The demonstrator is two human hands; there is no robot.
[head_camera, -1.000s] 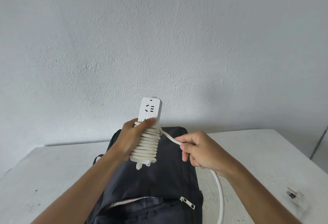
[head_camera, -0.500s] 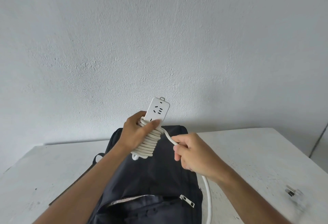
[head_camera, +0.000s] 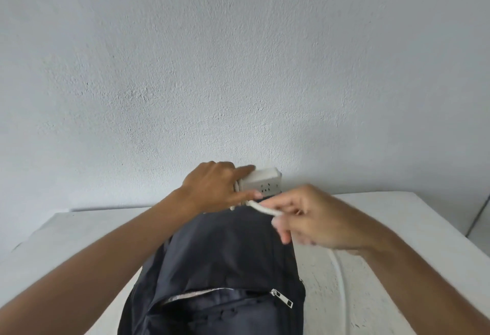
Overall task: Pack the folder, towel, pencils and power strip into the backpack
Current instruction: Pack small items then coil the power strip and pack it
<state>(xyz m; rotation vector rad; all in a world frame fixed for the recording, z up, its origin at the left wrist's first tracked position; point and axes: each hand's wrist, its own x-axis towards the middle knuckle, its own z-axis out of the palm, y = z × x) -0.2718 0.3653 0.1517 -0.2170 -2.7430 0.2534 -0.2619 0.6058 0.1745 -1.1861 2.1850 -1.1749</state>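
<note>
- I can read no words or brand names on anything here.
- My dark backpack [head_camera: 225,268] lies flat on the white bench [head_camera: 66,236], right in front of me. Its front pocket zipper [head_camera: 282,298] looks partly open, but I cannot see what is inside the bag.
- My left hand [head_camera: 214,188] is closed around the white power strip [head_camera: 261,182]. I hold it above the far end of the backpack, tipped on its side, with the plug holes facing me.
- My right hand [head_camera: 315,218] is blurry — its fingers are loosely curled, and the white cord [head_camera: 262,208] runs from the strip into them. I cannot tell how tight that grip is.
- More cord runs down over the bench, just to the right of the backpack — it passes under my right arm.
</note>
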